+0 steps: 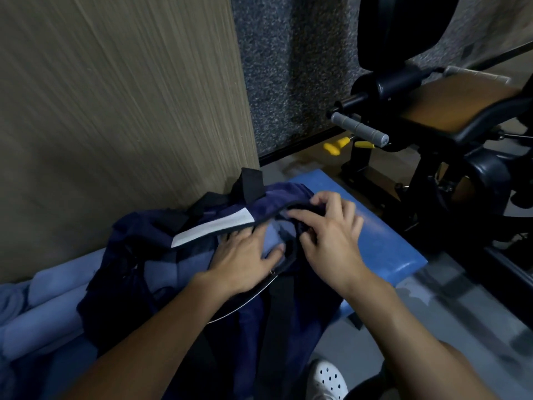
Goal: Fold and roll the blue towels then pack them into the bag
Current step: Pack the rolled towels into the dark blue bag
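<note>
The task looks well on but not finished. The bag (129, 238), dark navy with black straps (251, 183) and a white strip (213, 226), lies slumped on the blue table (375, 241) against a wood-grain wall panel (115, 111), its mouth turned toward the person. The left hand (245, 255) is at that mouth, fingers laid over a pale blue towel (271, 238) and thumb against its near side, holding it half inside; the fingertips are hidden under the rim. The right hand (331, 235) is just beside it, with curled fingers pinching the bag's dark rim and lifting it so the opening stays wide. The two hands are close together but not touching. More pale blue shows deeper in the bag (184, 267), which suggests that at least one towel is already packed, though I cannot tell how many. To the left of the bag, several rolled towels (49, 287) lie side by side on the table, rolled but not yet packed. So folding and rolling seem mostly done, judging by what shows, and what is left is seating this towel and loading the waiting rolls. A gym machine (432, 111) stands to the right, well apart from the work.
</note>
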